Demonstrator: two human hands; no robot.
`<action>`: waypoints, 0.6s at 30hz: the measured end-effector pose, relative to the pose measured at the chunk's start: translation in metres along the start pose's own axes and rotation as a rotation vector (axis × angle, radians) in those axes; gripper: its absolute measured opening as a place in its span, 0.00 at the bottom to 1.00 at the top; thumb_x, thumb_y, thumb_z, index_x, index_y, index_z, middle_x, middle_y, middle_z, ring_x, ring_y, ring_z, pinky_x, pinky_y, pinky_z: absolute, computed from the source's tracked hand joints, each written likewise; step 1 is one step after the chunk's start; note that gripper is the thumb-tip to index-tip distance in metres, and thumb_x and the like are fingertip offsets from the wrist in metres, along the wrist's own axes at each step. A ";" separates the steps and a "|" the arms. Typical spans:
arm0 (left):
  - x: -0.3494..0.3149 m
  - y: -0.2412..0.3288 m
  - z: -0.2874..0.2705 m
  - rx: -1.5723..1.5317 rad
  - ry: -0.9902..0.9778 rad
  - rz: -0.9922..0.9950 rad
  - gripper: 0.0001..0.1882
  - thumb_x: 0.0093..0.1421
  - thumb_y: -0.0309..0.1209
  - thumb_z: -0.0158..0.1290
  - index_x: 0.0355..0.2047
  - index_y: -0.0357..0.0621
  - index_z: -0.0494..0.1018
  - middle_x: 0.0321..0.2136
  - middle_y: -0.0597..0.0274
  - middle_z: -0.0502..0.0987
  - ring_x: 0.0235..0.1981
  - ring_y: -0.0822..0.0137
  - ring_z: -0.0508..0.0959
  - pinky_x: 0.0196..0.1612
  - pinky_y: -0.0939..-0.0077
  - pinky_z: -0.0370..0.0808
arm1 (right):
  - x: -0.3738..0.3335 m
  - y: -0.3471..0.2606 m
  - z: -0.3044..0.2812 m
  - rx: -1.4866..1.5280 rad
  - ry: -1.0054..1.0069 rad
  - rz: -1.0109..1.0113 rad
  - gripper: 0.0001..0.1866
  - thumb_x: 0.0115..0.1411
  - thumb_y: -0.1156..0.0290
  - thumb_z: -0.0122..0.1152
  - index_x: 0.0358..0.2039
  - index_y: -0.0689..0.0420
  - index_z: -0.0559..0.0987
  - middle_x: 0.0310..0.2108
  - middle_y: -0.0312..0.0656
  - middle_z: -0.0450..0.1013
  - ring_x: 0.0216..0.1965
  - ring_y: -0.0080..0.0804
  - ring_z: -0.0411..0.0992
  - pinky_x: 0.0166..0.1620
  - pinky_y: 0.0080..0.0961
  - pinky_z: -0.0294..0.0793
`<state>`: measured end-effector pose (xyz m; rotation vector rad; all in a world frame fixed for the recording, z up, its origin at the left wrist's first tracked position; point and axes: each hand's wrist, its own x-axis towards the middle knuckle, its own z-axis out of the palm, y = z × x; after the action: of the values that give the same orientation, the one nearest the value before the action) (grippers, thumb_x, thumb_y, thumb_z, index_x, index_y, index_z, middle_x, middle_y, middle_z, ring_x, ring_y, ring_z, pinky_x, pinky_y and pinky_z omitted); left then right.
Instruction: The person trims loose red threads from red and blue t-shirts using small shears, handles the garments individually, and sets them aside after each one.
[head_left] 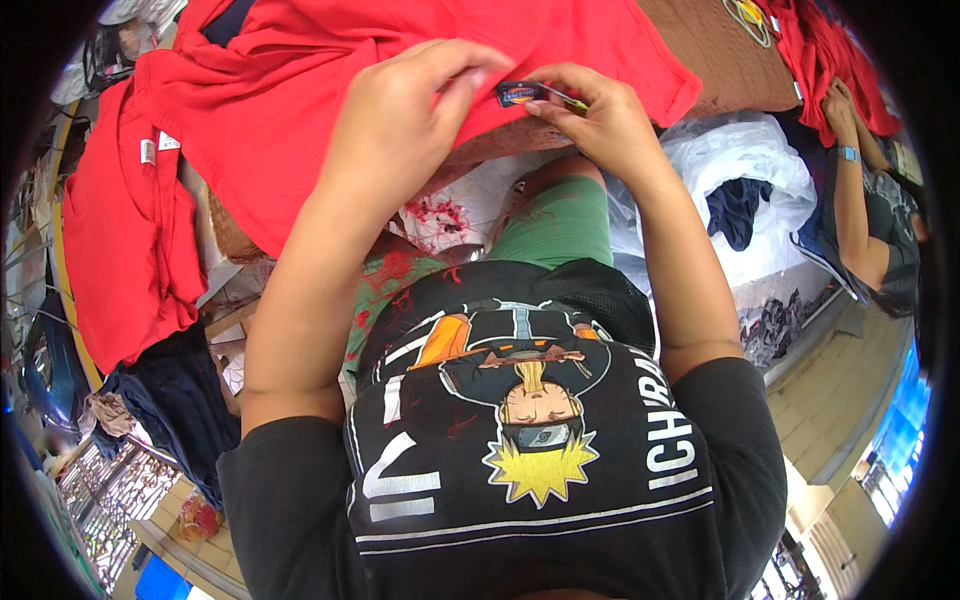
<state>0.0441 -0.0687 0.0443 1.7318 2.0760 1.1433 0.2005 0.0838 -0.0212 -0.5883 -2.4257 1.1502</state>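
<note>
A red garment (300, 90) lies spread over the work surface before me. At its near edge shows a small dark label (518, 93) with a coloured emblem. My right hand (595, 110) is closed beside the label, its thumb and forefinger at the label's right end. A thin, pale tool with a yellow-green end (578, 104) sticks out between its fingers; its exact kind is unclear. My left hand (410, 110) is over the cloth left of the label, thumb and forefinger bent together, fingertips blurred. Whatever they pinch is too small to make out.
More red garments (130, 250) hang at the left, above dark cloth (170, 410). A clear plastic bag (710, 160) holding dark fabric stands at the right. Beyond it, a co-worker's hand (840, 105) touches red cloth. Red thread scraps (435, 215) lie below the work surface.
</note>
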 end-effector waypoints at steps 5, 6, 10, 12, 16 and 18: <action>0.020 -0.046 0.047 -0.299 -0.080 -0.184 0.11 0.61 0.25 0.52 0.44 0.41 0.76 0.39 0.61 0.79 0.42 0.70 0.79 0.47 0.77 0.74 | -0.019 -0.007 -0.002 -0.220 0.029 -0.240 0.14 0.48 0.83 0.63 0.36 0.56 0.79 0.28 0.39 0.72 0.31 0.32 0.75 0.35 0.26 0.73; 0.019 -0.049 0.048 -0.218 -0.090 -0.139 0.12 0.60 0.26 0.54 0.44 0.41 0.77 0.40 0.61 0.79 0.42 0.69 0.79 0.48 0.76 0.74 | -0.024 -0.005 -0.001 -0.216 0.023 -0.209 0.15 0.45 0.83 0.64 0.36 0.55 0.79 0.29 0.39 0.72 0.31 0.35 0.74 0.34 0.27 0.74; 0.011 -0.043 0.058 0.140 0.024 0.133 0.15 0.53 0.30 0.61 0.42 0.43 0.78 0.40 0.61 0.78 0.45 0.64 0.77 0.48 0.72 0.74 | -0.031 0.003 0.001 -0.217 0.027 -0.206 0.15 0.46 0.83 0.64 0.36 0.54 0.79 0.29 0.38 0.72 0.31 0.33 0.75 0.34 0.27 0.73; 0.007 -0.041 0.065 0.176 0.061 0.126 0.16 0.50 0.31 0.63 0.40 0.44 0.79 0.40 0.62 0.78 0.46 0.62 0.76 0.48 0.70 0.73 | -0.031 0.005 0.002 -0.228 0.034 -0.205 0.16 0.46 0.83 0.64 0.36 0.54 0.79 0.29 0.37 0.72 0.31 0.33 0.75 0.34 0.27 0.74; 0.000 -0.040 0.070 0.247 0.120 0.167 0.10 0.51 0.30 0.62 0.35 0.45 0.80 0.37 0.64 0.80 0.40 0.62 0.78 0.44 0.71 0.75 | -0.029 0.011 0.001 -0.200 0.044 -0.228 0.16 0.46 0.76 0.65 0.38 0.48 0.79 0.30 0.37 0.73 0.31 0.40 0.74 0.32 0.33 0.74; -0.002 -0.036 0.069 0.143 0.138 0.095 0.08 0.53 0.29 0.60 0.34 0.44 0.80 0.36 0.63 0.81 0.38 0.65 0.80 0.43 0.74 0.75 | -0.028 0.011 0.001 -0.193 0.042 -0.236 0.16 0.46 0.76 0.65 0.38 0.49 0.79 0.31 0.37 0.73 0.32 0.40 0.75 0.33 0.32 0.74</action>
<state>0.0587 -0.0414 -0.0270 1.8841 2.2273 1.1992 0.2253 0.0749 -0.0347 -0.3645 -2.5067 0.8082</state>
